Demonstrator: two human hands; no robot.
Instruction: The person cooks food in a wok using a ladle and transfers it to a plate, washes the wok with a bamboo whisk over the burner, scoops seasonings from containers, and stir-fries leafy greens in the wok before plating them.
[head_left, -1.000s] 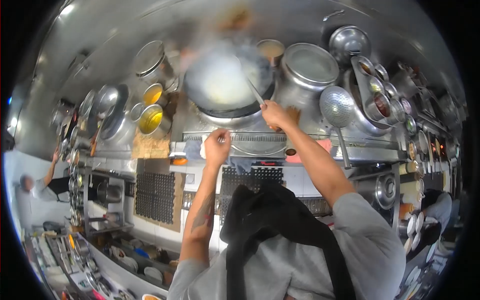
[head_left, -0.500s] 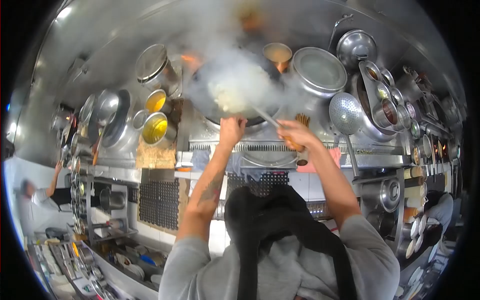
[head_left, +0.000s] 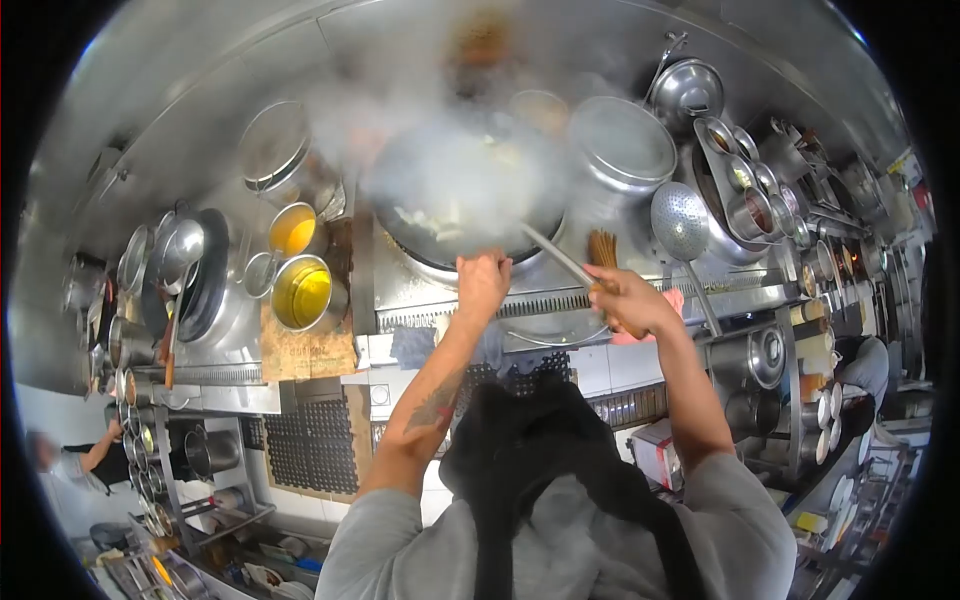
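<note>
Thick steam covers much of a large dark wok (head_left: 400, 225) on the stove, with pale pieces of food (head_left: 445, 214) showing through it. My left hand (head_left: 484, 284) is closed at the wok's near rim; the fingers hide the part they grip. In my right hand (head_left: 636, 300) is a long-handled metal utensil (head_left: 560, 256) with a wooden grip. Its shaft slants up and left into the wok, and steam hides its head. A bamboo brush (head_left: 603, 248) stands just behind my right hand. Under my left wrist is a blue-grey cloth (head_left: 412, 346).
Metal pots of yellow liquid (head_left: 304, 295) stand left of the wok, on cardboard. To its right are a lidded pot (head_left: 622, 140), a perforated skimmer (head_left: 680, 222) and a rack of sauce containers (head_left: 752, 212). Another person (head_left: 85, 462) is at the far left, another (head_left: 862, 375) at the right.
The view has shifted slightly. Steam is denser over the wok, and the pale food now looks spread out rather than heaped. My right hand and the utensil have moved right and toward me.
</note>
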